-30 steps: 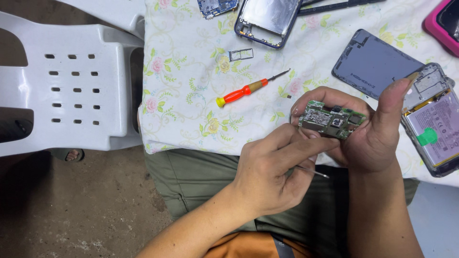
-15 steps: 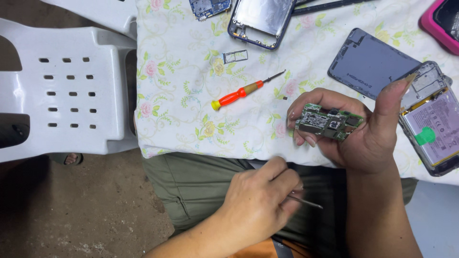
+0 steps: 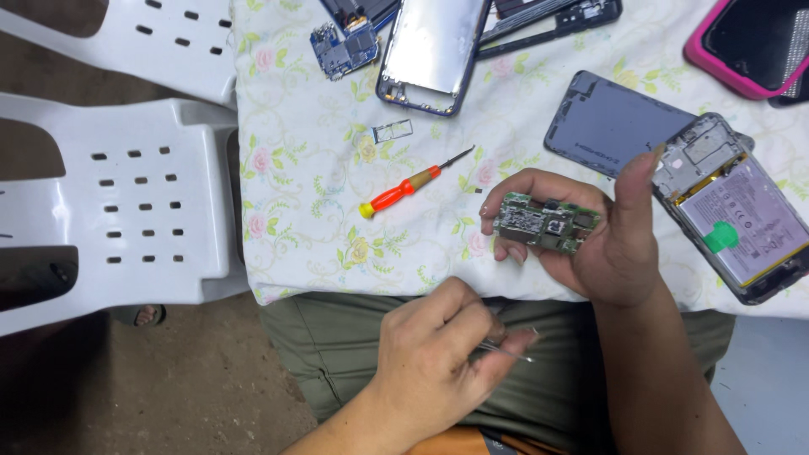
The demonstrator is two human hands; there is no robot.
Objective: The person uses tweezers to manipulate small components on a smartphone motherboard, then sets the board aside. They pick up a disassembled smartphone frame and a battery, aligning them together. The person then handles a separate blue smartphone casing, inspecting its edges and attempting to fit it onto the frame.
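Green rectangular phone circuit board (image 3: pixel 546 224), densely populated with chips and metal shields, held just above the near edge of the floral-print tablecloth (image 3: pixel 295 211). Right hand (image 3: pixel 590 236) closed on it: fingers curled under and around the long edges, thumb raised, off the board. Likely light, stiff, thin and fragile; best gripped by bare edges, never on components or connectors.

Left hand (image 3: pixel 438 358) below table edge, over lap, pinched shut on thin metal tweezers (image 3: pixel 504 350), tips pointing right, well apart from the board.

On the cloth: red-and-yellow-handled small screwdriver (image 3: pixel 409 185) near the middle, left of the board, untouched. Small silver SIM tray (image 3: pixel 393 130) just beyond it. Grey flat phone back cover (image 3: pixel 611 126) beyond the right hand. Opened phone body with exposed battery and green tab (image 3: pixel 742 219) at right edge. Silver-blue phone frame (image 3: pixel 434 50) and small blue circuit board (image 3: pixel 344 46) at far edge. Pink-cased phone (image 3: pixel 742 42) at far right corner. White perforated plastic chair (image 3: pixel 118 211) beside the left edge.
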